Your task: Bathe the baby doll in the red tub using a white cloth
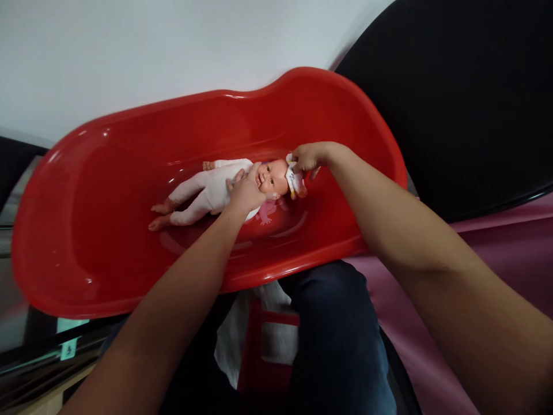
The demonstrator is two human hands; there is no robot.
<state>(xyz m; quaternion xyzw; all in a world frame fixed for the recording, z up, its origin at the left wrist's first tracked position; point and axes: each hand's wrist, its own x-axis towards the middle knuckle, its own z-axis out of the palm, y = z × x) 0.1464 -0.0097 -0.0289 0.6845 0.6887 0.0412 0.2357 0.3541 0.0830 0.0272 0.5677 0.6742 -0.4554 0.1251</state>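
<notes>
A baby doll (pixel 216 185) in a white outfit lies on its back inside a red baby bathtub (pixel 108 190), its head to the right and bare feet to the left. My left hand (pixel 247 193) is closed around its upper chest, close under the chin. At the crown of the doll's head, my right hand (pixel 307 158) pinches a small white cap (pixel 294 177) with dark printed marks and yellow and pink parts. The cap touches the top of the head; part of it is hidden by my fingers.
Pink shapes (pixel 266 212) show on the tub floor beside the doll. A black round-edged surface (pixel 466 104) stands at the right, above pink cloth (pixel 510 248). Behind the tub is a white wall (pixel 164 46). My legs (pixel 337 323) are under the near rim.
</notes>
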